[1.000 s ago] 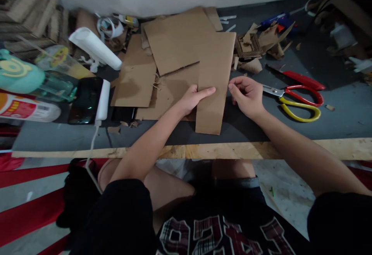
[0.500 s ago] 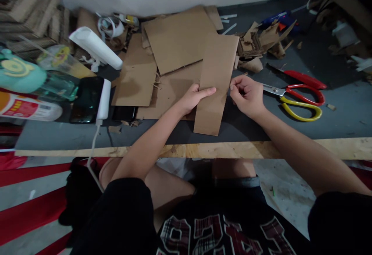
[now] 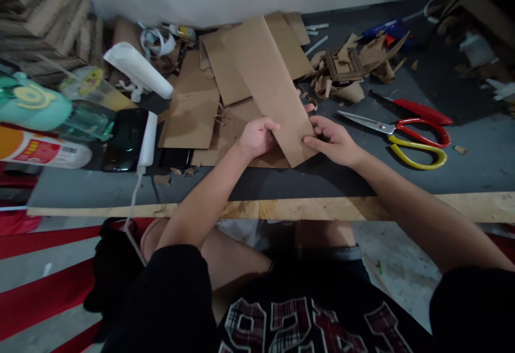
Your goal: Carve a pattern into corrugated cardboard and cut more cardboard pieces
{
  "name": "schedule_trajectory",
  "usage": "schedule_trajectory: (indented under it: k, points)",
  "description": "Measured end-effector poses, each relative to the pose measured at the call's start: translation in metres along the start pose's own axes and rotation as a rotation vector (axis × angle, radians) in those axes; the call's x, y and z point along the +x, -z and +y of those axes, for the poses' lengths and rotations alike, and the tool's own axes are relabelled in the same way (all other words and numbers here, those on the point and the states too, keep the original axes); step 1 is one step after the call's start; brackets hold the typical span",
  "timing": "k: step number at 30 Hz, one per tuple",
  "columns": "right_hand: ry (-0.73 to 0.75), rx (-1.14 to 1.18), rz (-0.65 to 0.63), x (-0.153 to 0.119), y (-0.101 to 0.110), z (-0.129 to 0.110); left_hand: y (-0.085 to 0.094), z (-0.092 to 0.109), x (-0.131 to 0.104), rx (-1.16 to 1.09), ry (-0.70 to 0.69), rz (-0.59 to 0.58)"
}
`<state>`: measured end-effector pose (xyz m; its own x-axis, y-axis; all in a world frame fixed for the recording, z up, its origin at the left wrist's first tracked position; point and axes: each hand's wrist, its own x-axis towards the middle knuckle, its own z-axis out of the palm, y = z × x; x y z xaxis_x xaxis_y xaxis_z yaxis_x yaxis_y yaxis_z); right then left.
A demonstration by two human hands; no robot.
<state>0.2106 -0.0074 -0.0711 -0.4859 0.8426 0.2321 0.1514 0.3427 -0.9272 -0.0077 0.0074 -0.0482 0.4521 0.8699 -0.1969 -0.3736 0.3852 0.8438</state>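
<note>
A long strip of brown cardboard (image 3: pixel 270 74) is held up over the table, tilted so its far end leans left. My left hand (image 3: pixel 258 137) grips it from the left, thumb on the front and fingers behind, their tips showing past the right edge. On the lower right corner, my right hand (image 3: pixel 332 139) pinches the strip between thumb and fingers. Beneath and behind it lie flat cardboard sheets (image 3: pixel 192 106). To the right of my right hand rest scissors (image 3: pixel 382 126) with one red and one yellow handle, beside a red-handled cutter (image 3: pixel 422 110).
Cardboard scraps (image 3: pixel 344 66) and a blue glue gun (image 3: pixel 386 30) lie at the back right. On the left are a black phone (image 3: pixel 124 139), a white cylinder (image 3: pixel 139 70), bottles (image 3: pixel 44 146) and a drink cup (image 3: pixel 94 89). A wooden edge (image 3: pixel 281 208) borders the table's front.
The cardboard strip has turned, its far end swinging left and its near end rising. My right hand, formerly beside the strip, now grips its lower right corner.
</note>
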Motion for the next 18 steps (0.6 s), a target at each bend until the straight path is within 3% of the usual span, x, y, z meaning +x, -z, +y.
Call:
schedule_trajectory:
  k: [4, 11, 18]
  points:
    - [0.001, 0.145, 0.015, 0.002, -0.001, -0.007, -0.004, -0.001, -0.006, 0.0, 0.055, -0.087]
    - [-0.034, 0.088, 0.161, 0.002, 0.001, -0.013, -0.014, 0.008, -0.017, 0.036, 0.007, -0.016]
    - [0.014, 0.009, 0.112, -0.001, 0.0, -0.011, -0.006, 0.006, -0.013, 0.014, -0.011, 0.001]
